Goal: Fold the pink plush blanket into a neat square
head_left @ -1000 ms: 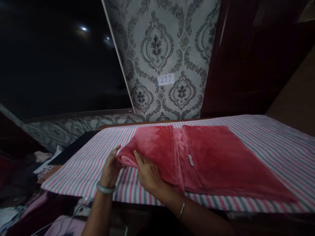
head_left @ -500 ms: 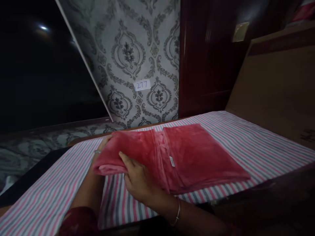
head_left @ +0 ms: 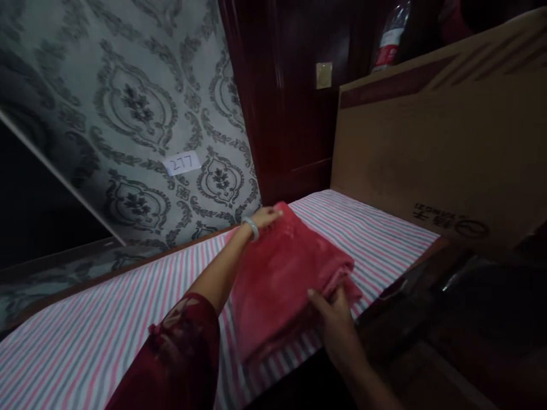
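Note:
A red plush blanket (head_left: 282, 273), folded into a compact block, lies on a striped cloth (head_left: 171, 302). At its far edge my left hand (head_left: 265, 217), with a bangle on the wrist, is closed on the fabric; part of the fingers is hidden. My right hand (head_left: 335, 319) grips the near right corner, thumb on top and fingers tucked among the layers. Along the right side the layers show a rolled, uneven edge, and one layer sticks out beneath.
Behind the table stands a patterned wall with a paper label (head_left: 183, 163) reading 277. A large cardboard box (head_left: 427, 148) stands at the right, with a bottle (head_left: 390, 42) behind its top edge. A dark screen (head_left: 38, 205) is at the left.
The blanket's left part has been brought over onto its right part, making one narrower stack. Both hands moved right with it, and the view turned right.

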A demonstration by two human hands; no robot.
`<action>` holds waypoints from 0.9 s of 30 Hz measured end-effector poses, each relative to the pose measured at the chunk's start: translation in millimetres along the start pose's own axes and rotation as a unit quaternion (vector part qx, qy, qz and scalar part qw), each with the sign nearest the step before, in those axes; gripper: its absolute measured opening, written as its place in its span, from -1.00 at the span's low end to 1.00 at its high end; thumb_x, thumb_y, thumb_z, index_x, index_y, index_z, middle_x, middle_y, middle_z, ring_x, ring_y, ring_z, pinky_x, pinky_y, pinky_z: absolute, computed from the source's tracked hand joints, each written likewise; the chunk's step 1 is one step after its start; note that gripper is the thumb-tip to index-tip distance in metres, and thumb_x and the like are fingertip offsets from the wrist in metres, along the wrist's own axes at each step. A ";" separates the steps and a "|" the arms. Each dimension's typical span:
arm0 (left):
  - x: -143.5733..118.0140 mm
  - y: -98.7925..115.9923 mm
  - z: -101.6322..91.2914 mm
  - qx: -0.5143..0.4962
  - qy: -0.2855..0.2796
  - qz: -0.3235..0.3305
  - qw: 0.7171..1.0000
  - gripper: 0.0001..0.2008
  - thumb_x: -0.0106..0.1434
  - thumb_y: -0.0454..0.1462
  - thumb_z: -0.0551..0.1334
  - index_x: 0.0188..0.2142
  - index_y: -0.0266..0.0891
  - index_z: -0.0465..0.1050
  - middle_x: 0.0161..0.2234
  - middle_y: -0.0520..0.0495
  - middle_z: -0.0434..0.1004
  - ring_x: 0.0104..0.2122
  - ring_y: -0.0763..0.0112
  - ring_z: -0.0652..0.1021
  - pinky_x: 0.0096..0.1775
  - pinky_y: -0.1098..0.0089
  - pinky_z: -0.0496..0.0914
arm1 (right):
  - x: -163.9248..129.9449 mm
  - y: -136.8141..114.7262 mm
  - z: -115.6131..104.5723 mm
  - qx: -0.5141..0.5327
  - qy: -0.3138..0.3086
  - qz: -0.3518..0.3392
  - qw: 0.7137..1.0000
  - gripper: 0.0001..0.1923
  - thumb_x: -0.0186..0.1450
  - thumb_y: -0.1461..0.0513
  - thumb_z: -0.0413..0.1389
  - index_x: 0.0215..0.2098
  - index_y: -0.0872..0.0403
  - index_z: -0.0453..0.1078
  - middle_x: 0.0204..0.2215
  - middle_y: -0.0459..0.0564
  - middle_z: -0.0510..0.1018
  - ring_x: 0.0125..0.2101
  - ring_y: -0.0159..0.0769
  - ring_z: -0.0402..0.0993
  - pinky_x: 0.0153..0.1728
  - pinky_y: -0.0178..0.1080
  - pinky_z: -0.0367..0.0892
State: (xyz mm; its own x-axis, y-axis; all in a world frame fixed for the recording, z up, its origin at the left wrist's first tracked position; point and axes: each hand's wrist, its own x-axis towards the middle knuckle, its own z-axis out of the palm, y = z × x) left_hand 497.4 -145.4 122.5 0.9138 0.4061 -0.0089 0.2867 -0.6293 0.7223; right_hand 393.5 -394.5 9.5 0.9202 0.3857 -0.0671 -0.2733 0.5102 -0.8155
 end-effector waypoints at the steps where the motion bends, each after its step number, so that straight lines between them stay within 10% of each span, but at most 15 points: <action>1: 5.5 -4.6 16.7 0.031 -0.001 0.001 1.000 -0.72 0.20 -0.08 0.32 -0.35 -0.28 0.49 -0.49 0.00 0.49 -0.46 0.42 0.51 -0.39 0.45 0.40 | 4.3 -1.0 -15.9 0.034 0.001 0.044 0.998 -0.06 0.02 0.01 0.41 0.27 -0.05 0.14 0.11 0.05 0.47 0.05 0.00 0.45 0.07 0.00 0.40; 8: 37.8 -48.0 35.0 0.134 0.054 -0.015 0.989 -0.80 0.21 -0.21 0.28 -0.24 -0.29 0.55 -0.38 -0.10 0.58 -0.33 0.34 0.56 -0.25 0.40 0.40 | 20.9 -16.2 -64.6 0.084 -0.020 0.173 0.981 -0.35 0.04 -0.12 0.40 -0.07 0.04 0.37 -0.14 0.03 0.59 -0.16 -0.07 0.56 -0.22 -0.15 0.50; 12: 64.6 -48.6 29.5 0.170 0.045 -0.030 0.984 -0.67 0.28 -0.14 0.20 -0.05 -0.26 0.52 -0.36 -0.12 0.60 -0.33 0.29 0.59 -0.23 0.38 0.41 | 30.3 -26.6 -76.5 0.027 0.029 0.136 0.990 -0.20 0.00 -0.15 0.41 0.07 0.03 0.35 -0.24 0.00 0.60 -0.32 -0.13 0.58 -0.34 -0.20 0.49; 18: 98.3 -41.0 41.8 0.207 -0.006 -0.039 0.978 -0.71 0.19 -0.07 0.26 -0.35 -0.28 0.55 -0.32 -0.23 0.62 -0.13 0.10 0.58 -0.08 0.31 0.39 | 53.0 -29.6 -95.3 -0.188 0.039 0.009 0.981 -0.14 0.06 -0.26 0.26 0.11 0.14 0.40 -0.36 0.04 0.60 -0.36 -0.05 0.56 -0.40 -0.17 0.47; 27: 120.5 -48.5 36.5 0.138 -0.092 -0.032 0.986 -0.51 -0.03 0.15 0.37 -0.45 -0.23 0.46 -0.42 -0.17 0.59 -0.31 0.19 0.57 -0.30 0.35 0.41 | 82.6 -24.8 -109.1 -0.506 0.024 -0.179 0.843 -0.46 0.23 -0.13 0.02 -0.12 0.06 0.55 -0.22 0.10 0.60 -0.19 -0.03 0.55 -0.15 -0.07 0.46</action>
State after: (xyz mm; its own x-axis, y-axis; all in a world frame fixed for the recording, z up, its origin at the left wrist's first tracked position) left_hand 604.1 -90.1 61.2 0.9205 0.3401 -0.1926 0.3902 -0.7727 0.5007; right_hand 506.8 -459.2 -38.6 0.9099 0.3014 0.2851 0.3820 -0.3402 -0.8593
